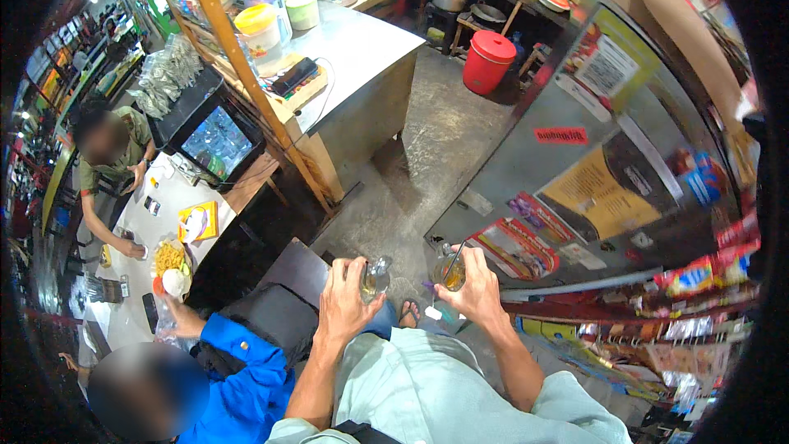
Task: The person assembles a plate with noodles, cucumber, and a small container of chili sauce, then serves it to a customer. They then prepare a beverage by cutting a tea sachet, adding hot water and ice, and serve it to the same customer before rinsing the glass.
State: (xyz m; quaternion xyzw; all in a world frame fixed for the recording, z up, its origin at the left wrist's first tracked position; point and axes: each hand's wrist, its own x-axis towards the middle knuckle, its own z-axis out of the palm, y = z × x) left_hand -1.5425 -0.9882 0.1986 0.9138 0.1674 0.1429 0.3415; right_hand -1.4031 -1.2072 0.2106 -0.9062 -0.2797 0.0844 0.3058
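Note:
My left hand (341, 299) is closed around a clear glass (375, 279) with some pale liquid in it. Around another glass (453, 272), holding amber liquid and a dark straw or stirrer, my right hand (478, 296) is wrapped. A small white tag (433, 312) shows just below that glass, seemingly on a thread. Both glasses are held apart from each other in front of my body, over the concrete floor (425, 154).
To the right stands a cabinet (493, 197) covered in stickers. A white-topped counter (370, 37) and a red lidded bucket (489, 61) are ahead. At left, two people sit by a table (132, 216) with a plate of food (171, 265); a stool (296, 271) is near my left hand.

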